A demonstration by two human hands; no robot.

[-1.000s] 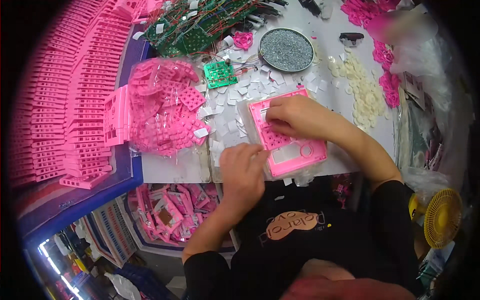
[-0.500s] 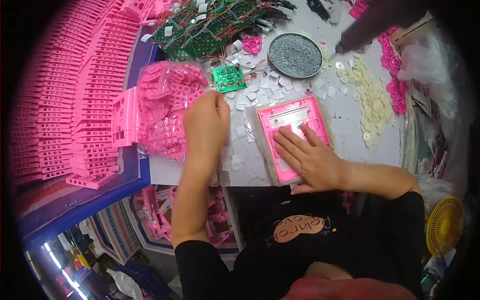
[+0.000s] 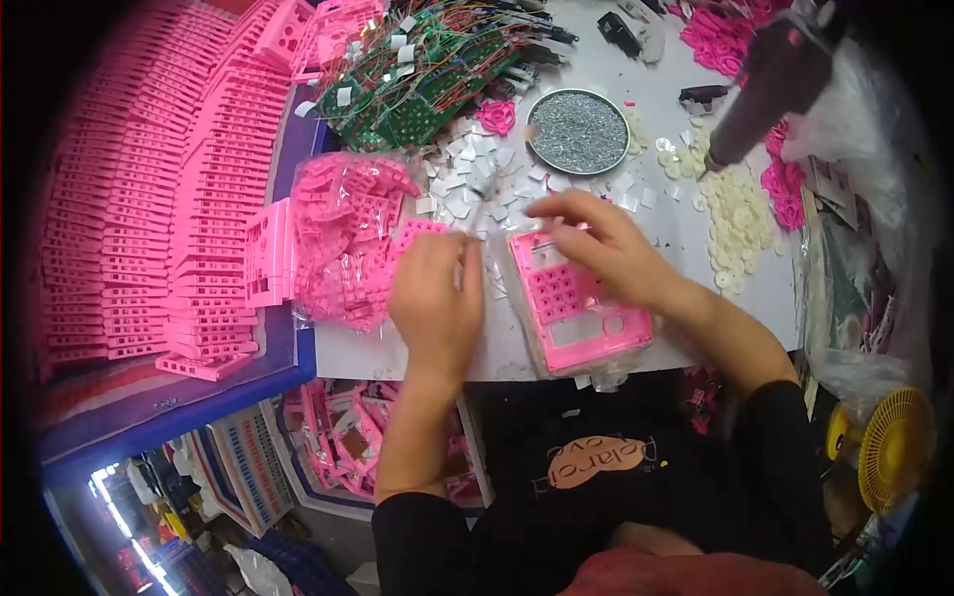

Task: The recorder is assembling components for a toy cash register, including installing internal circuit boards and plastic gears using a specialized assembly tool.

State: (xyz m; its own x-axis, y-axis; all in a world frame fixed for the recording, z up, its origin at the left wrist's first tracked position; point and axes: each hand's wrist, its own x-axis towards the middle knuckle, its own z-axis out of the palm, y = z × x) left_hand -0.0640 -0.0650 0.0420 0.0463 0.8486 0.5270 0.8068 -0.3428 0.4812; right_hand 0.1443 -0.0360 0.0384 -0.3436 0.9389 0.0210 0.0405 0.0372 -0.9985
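Note:
A pink plastic casing (image 3: 596, 348) lies on a wrapped block on the table in front of me, with a pink keypad (image 3: 553, 295) in its middle and openings above and below. My right hand (image 3: 616, 248) hovers over the casing's upper part, fingers stretched left and apart. To the casing's left, my left hand (image 3: 434, 303) is closed, fingers bent together; what they hold is hidden, and thin blurred strands show just above them. Behind that hand is a pink piece with a grid of holes (image 3: 421, 232), beside a clear bag of pink parts (image 3: 348, 238).
Stacked pink casings (image 3: 209, 199) fill the left side. Behind lie wired green circuit boards (image 3: 417, 99) and a round dish of small metal pieces (image 3: 579, 132). A dark hanging tool (image 3: 755, 104) is above cream discs (image 3: 735, 228) at right. White paper bits (image 3: 462, 179) litter the table.
My right hand has lifted off the casing, where a keypad now shows. My left hand has shifted rightward and nearer. The small green board no longer shows on the table.

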